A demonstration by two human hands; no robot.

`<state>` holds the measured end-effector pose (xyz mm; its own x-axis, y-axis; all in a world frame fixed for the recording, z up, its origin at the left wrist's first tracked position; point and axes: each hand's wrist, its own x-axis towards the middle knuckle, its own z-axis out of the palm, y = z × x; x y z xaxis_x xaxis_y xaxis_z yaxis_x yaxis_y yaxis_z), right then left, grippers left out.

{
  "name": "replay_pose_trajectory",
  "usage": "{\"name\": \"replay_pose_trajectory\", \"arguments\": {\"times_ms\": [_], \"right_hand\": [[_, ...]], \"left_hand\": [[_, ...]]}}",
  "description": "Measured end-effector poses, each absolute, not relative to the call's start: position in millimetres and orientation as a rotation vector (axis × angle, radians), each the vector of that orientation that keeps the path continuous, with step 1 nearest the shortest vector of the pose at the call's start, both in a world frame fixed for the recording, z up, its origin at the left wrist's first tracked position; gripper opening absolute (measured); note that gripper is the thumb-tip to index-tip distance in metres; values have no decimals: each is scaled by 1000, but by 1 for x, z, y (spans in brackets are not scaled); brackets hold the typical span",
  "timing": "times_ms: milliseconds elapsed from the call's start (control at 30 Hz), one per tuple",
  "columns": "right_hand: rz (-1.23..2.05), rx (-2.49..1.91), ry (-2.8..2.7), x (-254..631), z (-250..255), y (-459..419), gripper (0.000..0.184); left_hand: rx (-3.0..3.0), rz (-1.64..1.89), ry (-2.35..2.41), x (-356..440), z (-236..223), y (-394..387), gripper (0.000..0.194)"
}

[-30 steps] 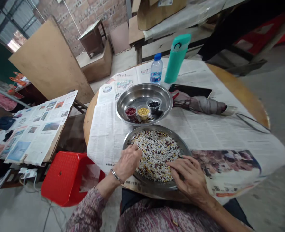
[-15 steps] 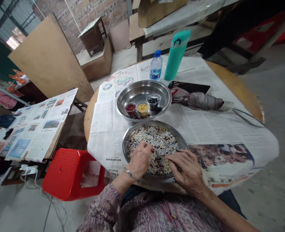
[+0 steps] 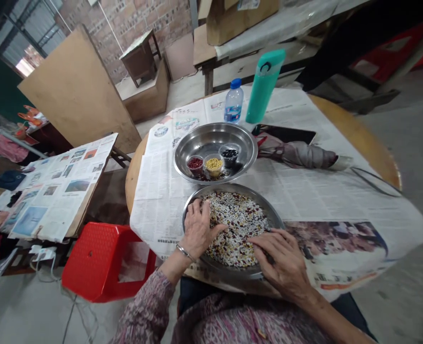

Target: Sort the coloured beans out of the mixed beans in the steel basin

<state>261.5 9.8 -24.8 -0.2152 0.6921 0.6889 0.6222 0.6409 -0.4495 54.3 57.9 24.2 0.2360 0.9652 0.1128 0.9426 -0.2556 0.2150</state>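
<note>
A round steel tray (image 3: 276, 209) in front of me holds a spread of mixed white, dark red, yellow and black grains and beans (image 3: 235, 217). My left hand (image 3: 199, 229), with a bangle at the wrist, lies over its left side, fingers spread and thumb pointing across the beans. Over the right rim, my right hand (image 3: 283, 260) reaches in with fingers stretched leftward, the fingertips at the beans. I see nothing held in either hand. Just behind is a deeper steel basin (image 3: 211, 135) with clear cups of red beans (image 3: 195, 164), yellow beans (image 3: 213, 166) and black beans (image 3: 230, 155).
Newspaper (image 3: 154, 191) covers the round table. Toward the back stand a water bottle (image 3: 233, 101) and a teal flask (image 3: 265, 86). A folded grey umbrella (image 3: 297, 154) and a dark phone (image 3: 286, 134) lie right. A red stool (image 3: 100, 263) stands left.
My left hand has moved left and away from me, its curled fingers now spread. The right hand stays at the right rim with little change. The view has shifted slightly.
</note>
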Motion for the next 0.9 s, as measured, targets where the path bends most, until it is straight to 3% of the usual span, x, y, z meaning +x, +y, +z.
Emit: {"name": "replay_pose_trajectory", "arguments": {"times_ms": [67,200,267,467,633,767,900], "right_hand": [[82,-1028,-1924,262,-26,10,18],[81,-1037,-1941,262,-27,9,18],[79,-1043,-1939,263,-28,9,19],[55,-1054,-1988,265,-29,7,17],[70,-1143,-2115,264,-20,14,14],[114,-1110,-2262,258,-8,49,21],[-88,-1255,-2401,245,-1,88,34]], "left_hand": [[2349,335,1869,60,19,71,74],[2302,307,1688,75,17,83,25],[2318,249,1559,80,21,76,15],[2561,181,1301,73,36,24,14],[2643,456,1294,47,27,1,15],[2706,667,1359,35,9,-4,24],[2817,751,1347,34,-6,-7,29]]}}
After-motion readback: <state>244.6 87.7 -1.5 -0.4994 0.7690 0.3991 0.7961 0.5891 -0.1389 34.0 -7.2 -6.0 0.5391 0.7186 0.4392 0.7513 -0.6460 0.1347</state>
